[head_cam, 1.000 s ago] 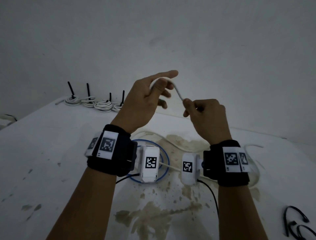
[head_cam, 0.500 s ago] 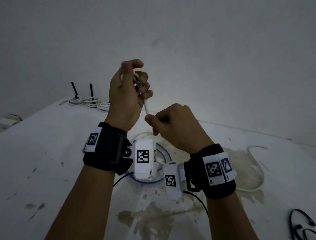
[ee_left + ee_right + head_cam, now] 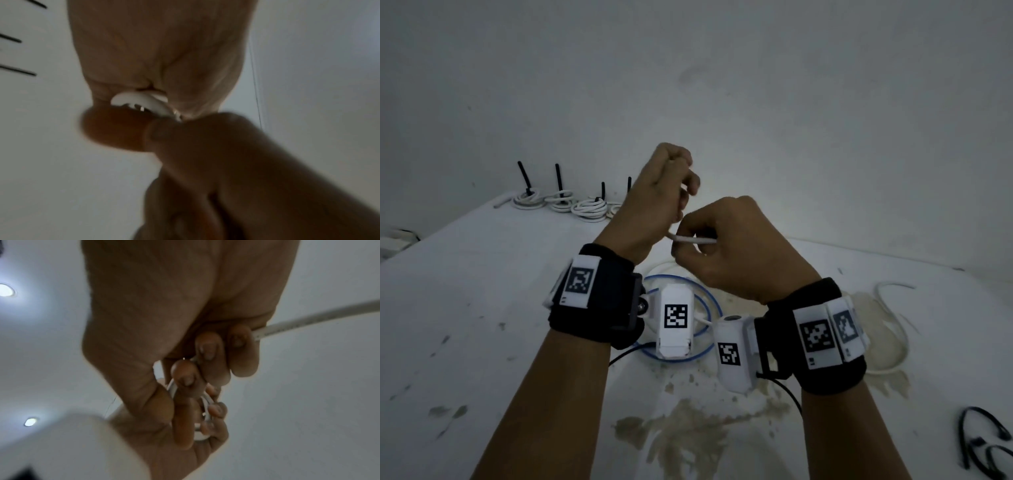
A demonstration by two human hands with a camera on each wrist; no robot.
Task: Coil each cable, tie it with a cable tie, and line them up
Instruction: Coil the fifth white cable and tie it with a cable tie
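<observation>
Mid-task: four coils tied, one cable in hand.
Tied coils (image 3: 561, 202) lined at worktop (image 3: 482, 291) far edge; left hand (image 3: 654, 205) + right hand (image 3: 736, 250) fingers pinching white cable (image 3: 693, 239), coiling midair; blue cable (image 3: 709, 301), ties (image 3: 983, 442) wait.

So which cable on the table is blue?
The blue cable looped flat under the wrists; the tied white coils at the back and the loose one beside it are white.

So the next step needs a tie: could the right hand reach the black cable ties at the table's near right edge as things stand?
Probably not yet: the right hand grips the white cable with the left hand. The path to the black cable ties looks clear once it lets go.
</observation>
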